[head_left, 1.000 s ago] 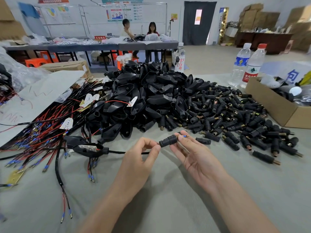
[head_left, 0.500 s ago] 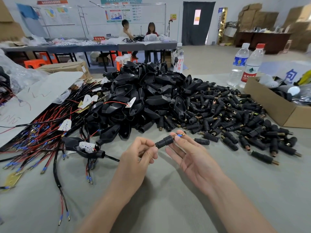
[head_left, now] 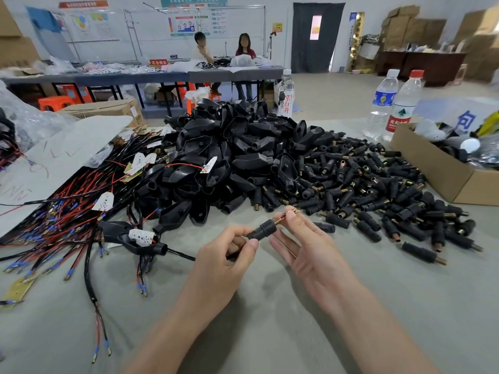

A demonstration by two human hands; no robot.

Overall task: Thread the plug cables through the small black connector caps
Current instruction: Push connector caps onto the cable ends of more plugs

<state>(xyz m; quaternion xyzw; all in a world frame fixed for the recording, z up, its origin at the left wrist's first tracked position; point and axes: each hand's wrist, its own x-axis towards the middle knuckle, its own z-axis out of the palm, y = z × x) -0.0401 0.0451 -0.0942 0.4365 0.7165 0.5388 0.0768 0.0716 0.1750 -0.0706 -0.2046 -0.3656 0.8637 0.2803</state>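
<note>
Nearest us, our left hand (head_left: 226, 255) pinches the rear of a small black ribbed plastic connector cap (head_left: 263, 230), steadying it above the grey table (head_left: 297, 333) so the thin black plug cable (head_left: 179, 254) can feed through. Our right hand (head_left: 307, 247), palm mostly open, nips the red wire tips (head_left: 287, 215) emerging from the cap's front, probably to draw them out. Beyond lie loose black caps (head_left: 378, 190) and black plug housings (head_left: 237, 147), within reach.

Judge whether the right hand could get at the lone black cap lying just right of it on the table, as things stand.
Probably yes: the cap lies alone on bare table beside the right hand, nothing between. But its fingertips pinch the wire ends.
</note>
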